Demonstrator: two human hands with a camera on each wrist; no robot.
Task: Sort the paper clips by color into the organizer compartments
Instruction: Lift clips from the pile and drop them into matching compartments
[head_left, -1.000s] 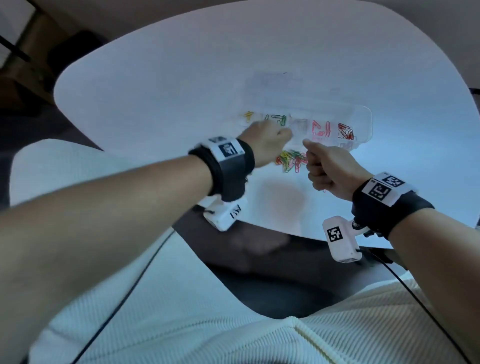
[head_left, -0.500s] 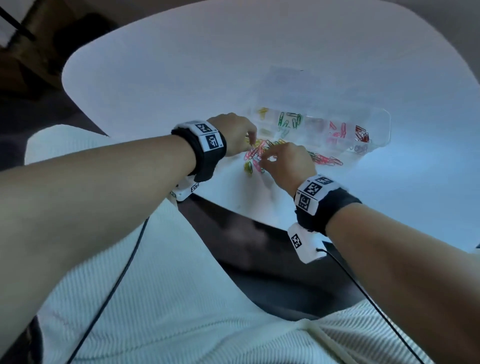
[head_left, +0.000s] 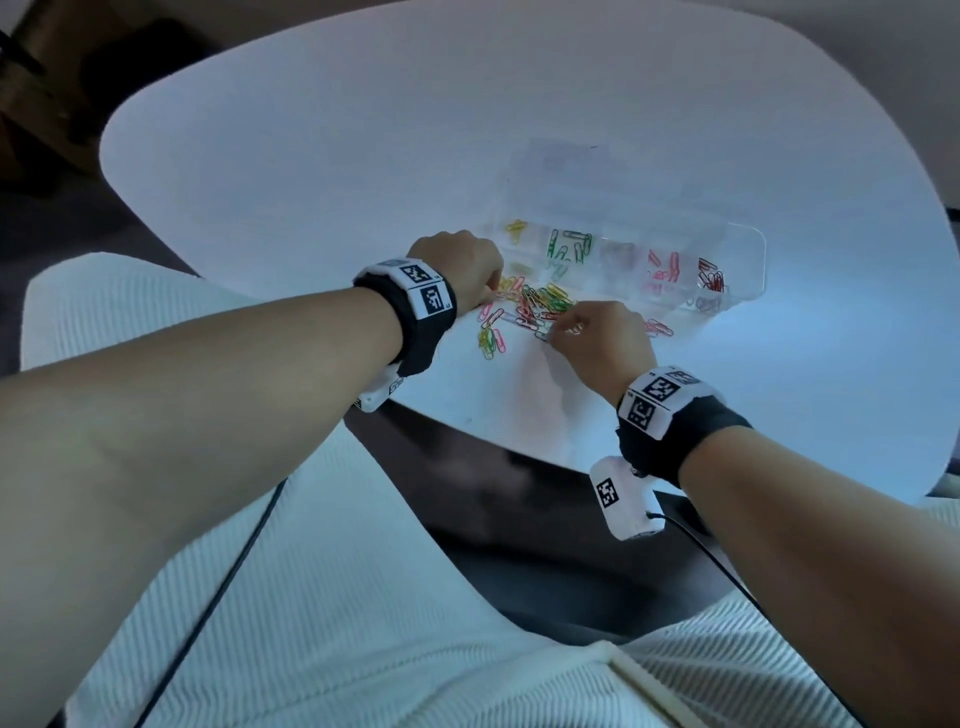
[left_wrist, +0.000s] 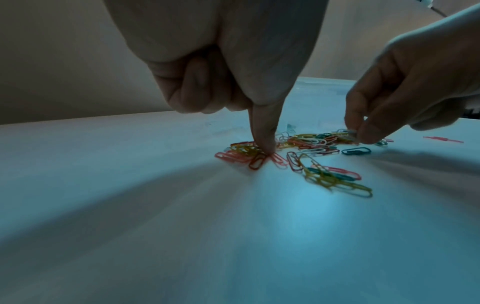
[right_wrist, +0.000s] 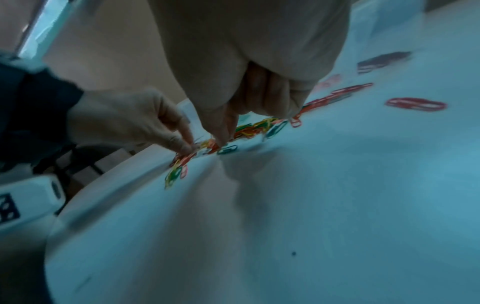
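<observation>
A clear organizer lies on the white table; its compartments hold yellow, green, pink and red clips. In front of it lies a loose pile of mixed clips. My left hand is at the pile's left end. Its index fingertip presses down on a reddish clip while the other fingers stay curled. My right hand is at the pile's right side, where thumb and forefinger pinch a pale clip.
The organizer's clear lid lies open behind it. A few red clips lie apart, right of my right hand. The table's near edge runs just below the pile, above my lap.
Both hands have come down from the organizer to the loose pile. The left hand moved back and left, and the right hand moved left and now pinches a clip.
</observation>
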